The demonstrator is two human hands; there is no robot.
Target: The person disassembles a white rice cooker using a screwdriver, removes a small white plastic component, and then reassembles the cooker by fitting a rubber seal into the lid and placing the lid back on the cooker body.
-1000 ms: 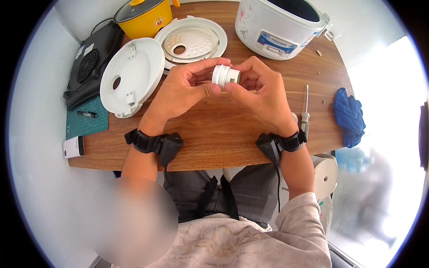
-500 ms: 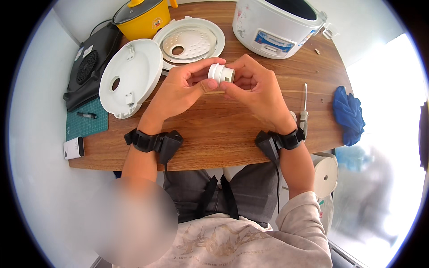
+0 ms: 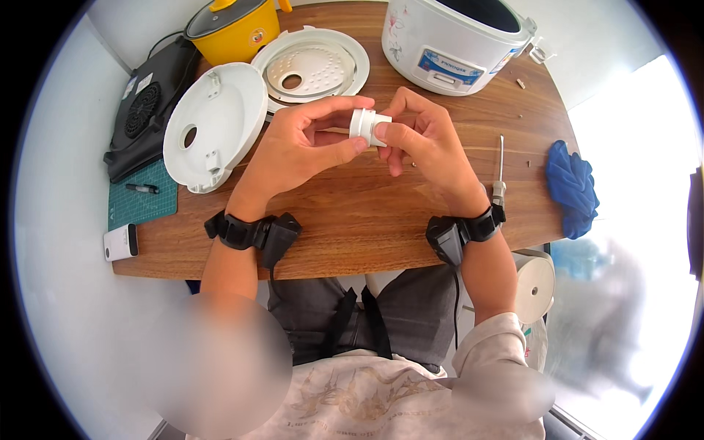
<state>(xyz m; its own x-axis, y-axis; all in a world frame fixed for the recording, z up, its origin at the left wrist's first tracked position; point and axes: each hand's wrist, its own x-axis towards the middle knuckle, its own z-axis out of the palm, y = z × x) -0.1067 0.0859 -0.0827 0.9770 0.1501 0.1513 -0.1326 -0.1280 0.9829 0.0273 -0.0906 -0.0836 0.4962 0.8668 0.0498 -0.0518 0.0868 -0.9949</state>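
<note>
Between my hands is a small white plastic cylinder (image 3: 362,125) with ridged rings. My left hand (image 3: 299,150) grips its left end with thumb and fingers. My right hand (image 3: 427,150) grips the right end, thumb lying over its side and fingers curled behind. Beyond my left hand lie a white plastic lid (image 3: 213,103) with a round hole and clips, and a pale disc with dimpled inner plate (image 3: 323,66). A screwdriver (image 3: 501,169) lies right of my right hand.
On the wooden table (image 3: 345,224): a rice cooker body (image 3: 455,55), yellow pot (image 3: 227,44), black fan pad (image 3: 136,110), green mat (image 3: 143,205), pen (image 3: 143,188), power bank (image 3: 120,242), blue cloth (image 3: 572,191), small bits (image 3: 521,83). Beside the front edge is a pale roll (image 3: 534,282).
My right hand has shifted its grip: the thumb has moved up across the cylinder and some fingers have dropped below it. The left hand still holds the other end.
</note>
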